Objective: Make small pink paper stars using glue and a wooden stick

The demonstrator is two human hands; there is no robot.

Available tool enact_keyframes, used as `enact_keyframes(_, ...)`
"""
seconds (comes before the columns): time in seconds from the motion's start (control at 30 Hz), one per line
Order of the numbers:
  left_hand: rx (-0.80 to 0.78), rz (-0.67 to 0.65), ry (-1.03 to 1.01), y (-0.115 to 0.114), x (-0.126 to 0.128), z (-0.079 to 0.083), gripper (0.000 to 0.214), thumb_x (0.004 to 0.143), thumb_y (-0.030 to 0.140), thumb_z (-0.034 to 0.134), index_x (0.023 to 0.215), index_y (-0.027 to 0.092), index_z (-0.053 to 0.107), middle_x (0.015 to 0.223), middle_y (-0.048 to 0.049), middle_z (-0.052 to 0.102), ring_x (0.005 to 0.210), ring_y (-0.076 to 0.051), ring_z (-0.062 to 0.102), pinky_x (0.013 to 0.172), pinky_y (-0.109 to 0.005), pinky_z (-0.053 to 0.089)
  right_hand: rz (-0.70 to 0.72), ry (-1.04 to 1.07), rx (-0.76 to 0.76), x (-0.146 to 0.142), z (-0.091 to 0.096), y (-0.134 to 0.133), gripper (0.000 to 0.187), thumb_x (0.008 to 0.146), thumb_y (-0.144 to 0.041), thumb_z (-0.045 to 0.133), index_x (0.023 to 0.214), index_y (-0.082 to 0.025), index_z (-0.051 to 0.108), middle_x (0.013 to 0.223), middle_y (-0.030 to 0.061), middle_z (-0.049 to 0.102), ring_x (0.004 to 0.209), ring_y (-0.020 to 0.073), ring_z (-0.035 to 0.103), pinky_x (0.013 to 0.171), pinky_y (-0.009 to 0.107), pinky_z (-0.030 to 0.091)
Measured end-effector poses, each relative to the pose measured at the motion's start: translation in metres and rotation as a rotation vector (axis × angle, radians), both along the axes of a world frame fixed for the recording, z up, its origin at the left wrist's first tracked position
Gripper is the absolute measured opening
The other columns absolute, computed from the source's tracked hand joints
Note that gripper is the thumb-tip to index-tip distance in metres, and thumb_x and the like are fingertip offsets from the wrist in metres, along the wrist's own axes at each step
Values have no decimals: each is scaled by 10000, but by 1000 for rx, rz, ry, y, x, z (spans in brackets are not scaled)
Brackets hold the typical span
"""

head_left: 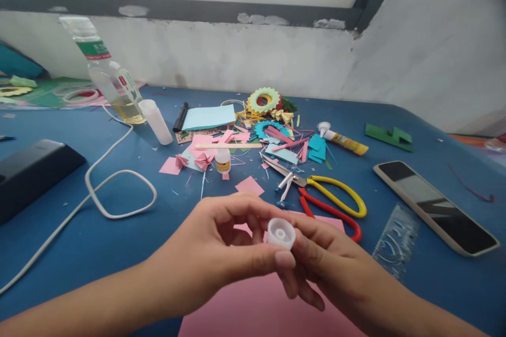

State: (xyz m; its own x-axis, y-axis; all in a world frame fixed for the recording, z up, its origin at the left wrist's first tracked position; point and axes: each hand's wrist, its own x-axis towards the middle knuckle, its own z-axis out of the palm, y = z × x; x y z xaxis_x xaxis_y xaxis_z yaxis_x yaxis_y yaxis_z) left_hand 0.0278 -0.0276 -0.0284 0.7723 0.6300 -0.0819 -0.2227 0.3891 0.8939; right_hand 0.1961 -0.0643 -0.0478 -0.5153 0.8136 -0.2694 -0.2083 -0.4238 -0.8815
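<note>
Between the fingertips of my left hand (213, 253) and my right hand (336, 258) is a small round white plastic cap (281, 233), its hollow side with an inner ring facing me. Fingers of both hands are closed around its rim. Under my hands lies a sheet of pink paper (264, 310). Just beyond stand a small bottle with a yellow label (223, 161) and scissors (336, 195) with red and yellow handles. A flat wooden stick (228, 146) lies over pink paper scraps (250, 186).
At the left are a tilted-looking clear bottle (118, 84), a white cylinder (156, 122), a white cable (114, 145) and a black device (41, 174). A phone (435, 205), a clear ruler (396, 242) and a yellow glue tube (348, 143) lie to the right.
</note>
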Motion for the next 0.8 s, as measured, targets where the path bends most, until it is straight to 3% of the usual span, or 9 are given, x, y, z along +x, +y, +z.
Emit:
enact_keyframes(0.2, -46, -26, -2, 2, 0, -2, 63, 789, 192, 632, 848, 176, 651, 703, -5, 644, 726, -197, 680, 744, -374, 524, 18, -51, 24, 0, 4, 0, 337, 860, -489, 486, 828, -159, 548, 582, -31, 498, 472, 49, 391, 445, 179, 295)
enact_keyframes(0.3, -61, -46, 66, 3, -1, -1, 133, 745, 287, 686, 754, 156, 660, 698, -20, 634, 706, -198, 669, 698, -338, 518, 35, -42, 34, 1, 5, -1, 355, 845, -495, 504, 786, -152, 573, 578, -24, 493, 475, 55, 390, 438, 186, 284)
enact_keyframes(0.4, -63, -66, 86, 3, -2, 3, 182, 703, 320, 724, 807, 173, 699, 697, -19, 629, 705, -199, 670, 679, -319, 509, 59, -15, 42, 2, 6, -2, 370, 826, -513, 522, 766, -156, 596, 571, -24, 491, 471, 52, 384, 430, 183, 267)
enact_keyframes(0.6, -148, -148, -27, 2, 0, 10, 111, 741, 247, 696, 841, 210, 726, 733, -22, 658, 741, -208, 693, 731, -344, 521, 88, 6, 21, 2, 7, -4, 363, 804, -515, 555, 729, -164, 608, 579, -25, 497, 478, 41, 378, 441, 172, 261)
enact_keyframes(0.8, -174, -125, -50, 2, -1, 8, 99, 727, 169, 704, 823, 193, 717, 750, -21, 663, 742, -209, 698, 753, -357, 537, 90, 16, 11, 3, 7, -3, 353, 812, -499, 555, 715, -166, 622, 586, -24, 499, 487, 39, 378, 450, 171, 262)
